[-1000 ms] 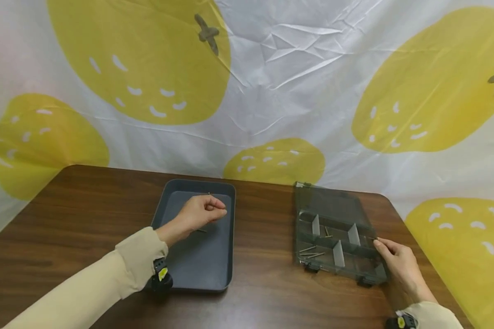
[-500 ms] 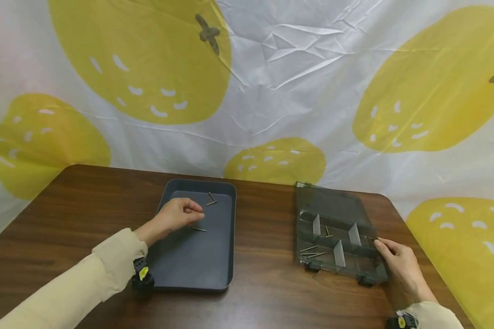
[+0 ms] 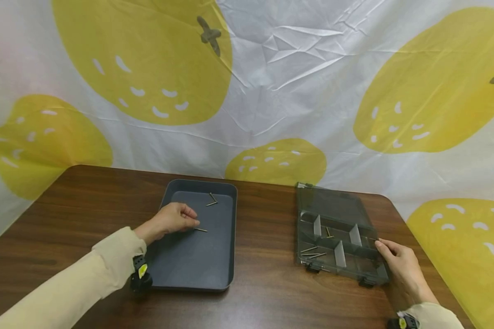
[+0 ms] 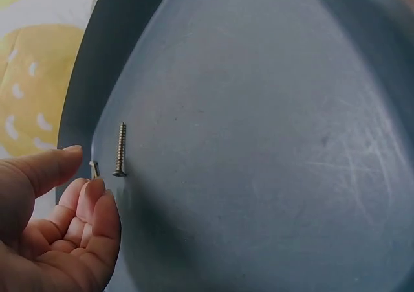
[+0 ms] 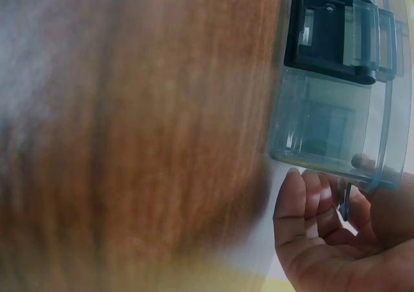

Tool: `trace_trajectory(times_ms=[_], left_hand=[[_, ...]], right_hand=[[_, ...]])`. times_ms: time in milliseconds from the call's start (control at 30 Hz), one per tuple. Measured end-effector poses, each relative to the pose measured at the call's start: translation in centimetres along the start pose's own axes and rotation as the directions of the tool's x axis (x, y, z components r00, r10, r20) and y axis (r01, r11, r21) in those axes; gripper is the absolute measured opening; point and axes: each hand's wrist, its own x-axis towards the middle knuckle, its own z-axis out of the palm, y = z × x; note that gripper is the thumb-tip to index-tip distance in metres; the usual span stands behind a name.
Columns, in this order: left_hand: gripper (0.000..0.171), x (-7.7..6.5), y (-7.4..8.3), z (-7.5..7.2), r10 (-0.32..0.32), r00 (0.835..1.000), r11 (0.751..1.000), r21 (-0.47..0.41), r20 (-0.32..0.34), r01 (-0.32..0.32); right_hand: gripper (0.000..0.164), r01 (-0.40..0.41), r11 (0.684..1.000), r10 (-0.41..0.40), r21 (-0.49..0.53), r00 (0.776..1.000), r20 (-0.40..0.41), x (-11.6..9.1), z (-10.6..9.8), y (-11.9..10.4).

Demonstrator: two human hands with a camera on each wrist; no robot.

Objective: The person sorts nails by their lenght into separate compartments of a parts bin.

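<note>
My left hand [image 3: 176,218] hangs over the dark grey tray [image 3: 197,269], its fingers loosely bent right by a brass-coloured screw [image 3: 202,230]. In the left wrist view that threaded screw [image 4: 121,151] lies just past the fingertips, and the thumb [image 4: 61,164] stands apart from the fingers. Two more screws [image 3: 212,199] lie near the tray's far end. At the right, my right hand [image 3: 400,262] holds the near right edge of a smoky clear compartment box [image 3: 341,237], thumb over the edge. Several screws [image 3: 310,251] sit in its compartments.
Light dividers [image 3: 339,254] split the box, and black latches [image 3: 367,282] line its front. Brown wood tabletop [image 3: 267,256] lies between tray and box. A cloth with yellow fruit shapes [image 3: 288,91] hangs behind the table.
My left hand has drawn back left and then lowered toward the near screw, uncovering the two far screws. The right hand stays at the box.
</note>
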Motion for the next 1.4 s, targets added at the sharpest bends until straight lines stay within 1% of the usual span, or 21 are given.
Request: trace_trajectory(times_ms=[300,467,667,833,1033,1133,1267,1400], left_hand=[[0.022,0.1,-0.2,0.1,-0.051,0.999,0.997,0.056,0.009,0.050],[0.021,0.3,-0.3,0.3,-0.055,0.998,0.996,0.069,0.019,0.054],[0.017,0.4,-0.3,0.5,-0.065,0.998,0.992,0.107,0.017,0.062],[0.016,0.3,-0.2,0.7,-0.054,0.999,0.989,0.137,0.005,0.053],[0.013,0.1,-0.1,0.7,-0.045,0.999,0.983,0.176,-0.008,0.046],[0.011,0.0,-0.1,0.8,-0.042,0.999,0.982,0.187,-0.007,0.043],[0.008,0.0,0.0,0.9,-0.029,1.000,0.979,0.204,-0.004,0.029],[0.006,-0.1,-0.1,1.1,0.001,1.000,0.973,0.231,-0.007,0.001]], right_hand=[[0.060,0.000,1.000,0.000,0.012,1.000,-0.006,0.0,0.1,0.1],[0.059,0.011,1.000,-0.011,0.004,1.000,-0.017,0.0,0.1,0.1],[0.058,0.008,1.000,-0.008,0.005,1.000,-0.018,0.0,0.1,-0.1],[0.057,0.018,1.000,-0.018,-0.003,0.999,-0.031,0.0,0.1,-0.1],[0.059,0.009,1.000,-0.009,0.012,1.000,-0.007,0.0,0.1,-0.2],[0.058,0.008,1.000,-0.008,0.000,1.000,-0.012,0.0,0.1,-0.1],[0.058,0.012,1.000,-0.012,-0.010,1.000,-0.017,0.1,0.1,-0.1],[0.057,0.020,1.000,-0.020,-0.008,1.000,-0.021,0.1,0.1,-0.1]])
